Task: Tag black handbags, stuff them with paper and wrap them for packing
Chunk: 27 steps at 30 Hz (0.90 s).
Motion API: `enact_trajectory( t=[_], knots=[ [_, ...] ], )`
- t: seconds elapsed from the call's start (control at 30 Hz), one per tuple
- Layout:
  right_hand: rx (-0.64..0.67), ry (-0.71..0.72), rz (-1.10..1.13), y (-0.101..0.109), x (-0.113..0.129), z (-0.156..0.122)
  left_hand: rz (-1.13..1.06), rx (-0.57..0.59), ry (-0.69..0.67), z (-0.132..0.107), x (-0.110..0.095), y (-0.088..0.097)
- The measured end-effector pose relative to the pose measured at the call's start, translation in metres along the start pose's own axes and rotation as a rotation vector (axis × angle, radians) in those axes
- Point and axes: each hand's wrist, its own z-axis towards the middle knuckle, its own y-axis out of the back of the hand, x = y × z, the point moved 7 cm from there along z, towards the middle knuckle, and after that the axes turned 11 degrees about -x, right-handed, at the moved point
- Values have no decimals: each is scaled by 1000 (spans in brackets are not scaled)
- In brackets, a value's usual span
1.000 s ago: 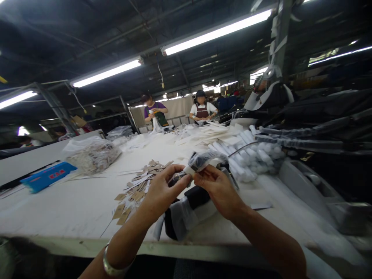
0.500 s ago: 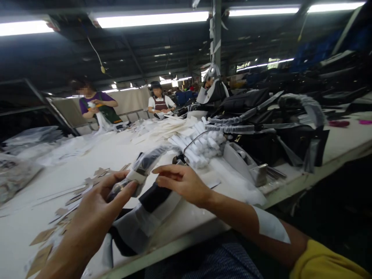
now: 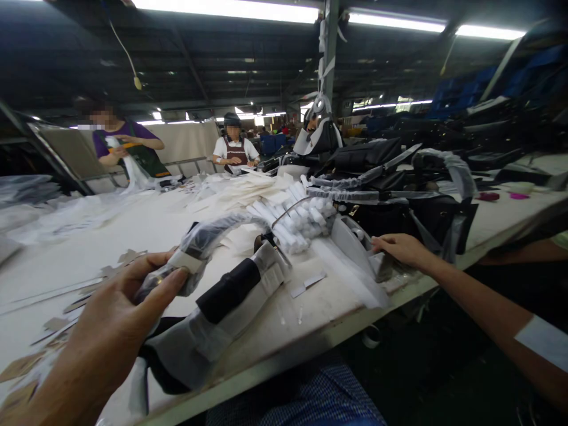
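My left hand [image 3: 128, 296] is closed around one end of a bag handle [image 3: 213, 234] wrapped in clear plastic. A white band goes around the wrapping beside my thumb. Below it, a black and grey bag [image 3: 213, 325], partly covered in thin white wrapping, lies at the table's front edge. My right hand [image 3: 402, 248] is at the front end of a grey tape dispenser [image 3: 348, 236], thumb and fingers pinched together. What sits between those fingertips is too small to make out.
A bundle of white rolled tubes [image 3: 295, 219] lies behind the bag. Black bags [image 3: 390, 219] with wrapped handles are piled at the right. Brown card pieces [image 3: 22, 367] lie at left. One co-worker [image 3: 128, 145] stands across the table, another [image 3: 235, 148] is further back.
My right hand has moved right, from beside the wrapped handle to the tape dispenser. My left hand keeps hold of the handle. The view has shifted slightly.
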Motion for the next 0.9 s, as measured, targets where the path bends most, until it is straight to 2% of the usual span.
enact_trajectory(
  t=[0.13,0.23,0.43,0.57,0.67,0.8,0.9],
  knots=[
    [96,-153,107,-5,6,2,13,21,23,0,4,-1],
    [118,-239,218,0,11,-1,36,22,26,3,9,1],
    [41,-318,394,27,13,-25,26,16,59,6,15,2],
    [-57,-407,483,42,-4,-47,24,9,31,4,11,0],
    [-37,-458,510,33,-30,-62,53,-7,34,5,13,0],
    [-42,-438,492,2,-63,-76,89,-29,61,5,15,2],
    [-51,-414,501,-19,-71,-89,65,8,0,3,8,1]
  ],
)
